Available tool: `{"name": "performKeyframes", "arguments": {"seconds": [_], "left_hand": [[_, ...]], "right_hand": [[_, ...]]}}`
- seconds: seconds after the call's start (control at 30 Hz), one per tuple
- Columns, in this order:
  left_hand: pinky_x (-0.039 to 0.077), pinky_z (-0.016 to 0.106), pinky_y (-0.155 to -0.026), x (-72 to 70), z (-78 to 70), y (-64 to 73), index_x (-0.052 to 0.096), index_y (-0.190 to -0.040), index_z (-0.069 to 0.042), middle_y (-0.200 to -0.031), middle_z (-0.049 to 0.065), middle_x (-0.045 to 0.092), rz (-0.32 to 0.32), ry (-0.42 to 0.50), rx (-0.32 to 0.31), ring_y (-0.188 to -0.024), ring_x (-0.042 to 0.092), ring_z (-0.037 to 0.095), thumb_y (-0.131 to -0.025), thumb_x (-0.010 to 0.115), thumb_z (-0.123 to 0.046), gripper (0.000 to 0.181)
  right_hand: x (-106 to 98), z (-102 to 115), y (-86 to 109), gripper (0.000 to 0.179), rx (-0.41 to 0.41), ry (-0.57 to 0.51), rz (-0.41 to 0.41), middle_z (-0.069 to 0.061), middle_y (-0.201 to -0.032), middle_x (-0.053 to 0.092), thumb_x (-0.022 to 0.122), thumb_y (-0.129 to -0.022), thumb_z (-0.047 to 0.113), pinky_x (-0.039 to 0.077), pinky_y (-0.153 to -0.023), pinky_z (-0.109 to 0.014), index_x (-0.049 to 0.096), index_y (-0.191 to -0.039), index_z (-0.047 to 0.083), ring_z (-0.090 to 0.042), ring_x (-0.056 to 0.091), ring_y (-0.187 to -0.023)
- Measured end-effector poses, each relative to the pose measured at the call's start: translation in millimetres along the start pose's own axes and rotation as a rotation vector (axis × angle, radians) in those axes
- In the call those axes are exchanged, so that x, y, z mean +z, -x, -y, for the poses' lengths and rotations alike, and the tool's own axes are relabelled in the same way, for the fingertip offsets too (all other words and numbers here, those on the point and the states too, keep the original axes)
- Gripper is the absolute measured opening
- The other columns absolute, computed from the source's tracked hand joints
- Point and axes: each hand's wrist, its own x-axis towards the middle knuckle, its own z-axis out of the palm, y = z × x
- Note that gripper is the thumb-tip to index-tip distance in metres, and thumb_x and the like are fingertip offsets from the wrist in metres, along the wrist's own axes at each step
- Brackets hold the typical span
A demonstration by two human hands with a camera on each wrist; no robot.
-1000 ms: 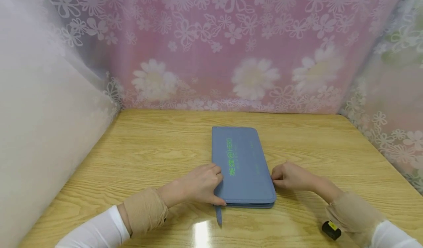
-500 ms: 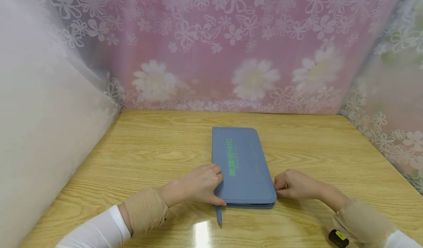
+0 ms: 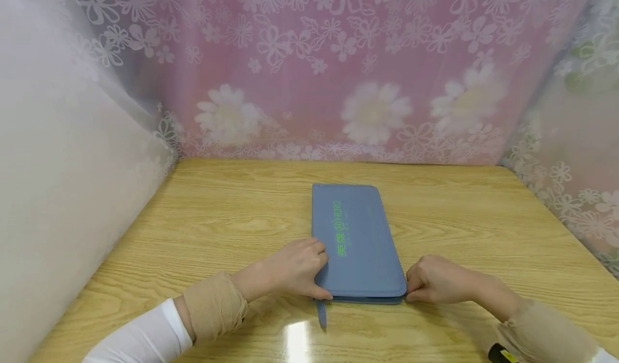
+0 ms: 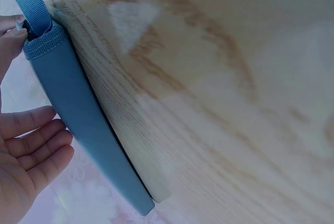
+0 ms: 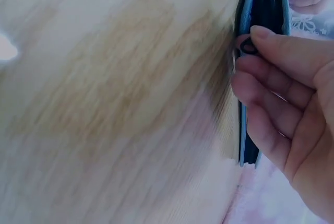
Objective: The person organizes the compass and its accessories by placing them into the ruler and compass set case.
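A blue zip case with green HERO lettering lies flat on the wood-grain table, its near end parted in a narrow gap. My left hand holds its near left corner, thumb at the near end. In the left wrist view, the other fingers lie loosely against the case's spine. A fabric strap sticks out below that thumb. At the near right corner, my right hand pinches a small dark zipper pull between thumb and fingers. The right wrist view shows the case's opened side beside it.
The wooden table reaches back to a pink flowered curtain. Pale hangings stand at the left and the right. A small black object with a yellow label shows under my right wrist.
My right hand has moved along the case's right edge toward me, down to the near corner. The left hand has kept its hold and the case lies almost where it was.
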Motion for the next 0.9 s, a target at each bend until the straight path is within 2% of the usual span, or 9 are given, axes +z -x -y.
{"name": "performKeyframes", "arguments": {"seconds": [0.17, 0.37, 0.6, 0.9], "left_hand": [[0.043, 0.022, -0.067, -2.2, -0.2, -1.3, 0.064, -0.079, -0.011, -0.077, -0.004, 0.054, -0.005, -0.004, 0.009, -0.069, 0.047, 0.01, -0.071, 0.063, -0.067, 0.057], [0.043, 0.022, -0.067, -2.8, 1.8, -2.1, 0.065, -0.08, -0.01, -0.077, -0.003, 0.054, -0.007, -0.001, 0.005, -0.069, 0.047, 0.01, -0.071, 0.063, -0.068, 0.058], [0.044, 0.021, -0.07, -3.0, 7.2, -2.3, 0.065, -0.083, -0.009, -0.081, -0.002, 0.056, 0.019, -0.002, -0.011, -0.073, 0.05, 0.011, -0.073, 0.064, -0.064, 0.056], [0.044, 0.022, -0.068, 0.9, 9.5, -4.2, 0.065, -0.084, -0.009, -0.081, -0.002, 0.055, 0.018, -0.008, -0.011, -0.072, 0.049, 0.011, -0.075, 0.062, -0.064, 0.056]], "right_hand": [[0.9, 5.0, 2.0, 0.02, -0.002, 0.038, -0.041, 0.02, -0.063, 0.059, 0.074, -0.077, 0.011, 0.033, -0.047, -0.004, 0.066, -0.062, 0.022, 0.019, 0.035, -0.056], [4.8, 7.6, 2.0, 0.035, -0.047, 0.069, -0.113, 0.02, -0.052, 0.045, 0.073, -0.076, 0.008, 0.02, -0.044, -0.004, 0.05, -0.054, 0.022, 0.016, 0.019, -0.053], [7.1, 5.8, -0.5, 0.024, -0.024, 0.06, -0.132, 0.019, -0.062, 0.057, 0.073, -0.077, 0.006, 0.033, -0.048, -0.005, 0.061, -0.063, 0.022, 0.017, 0.035, -0.055], [8.6, -2.3, 0.1, 0.018, 0.059, 0.049, -0.131, 0.017, -0.065, 0.059, 0.071, -0.079, 0.006, 0.034, -0.048, -0.007, 0.067, -0.069, 0.02, 0.015, 0.04, -0.055]]}}
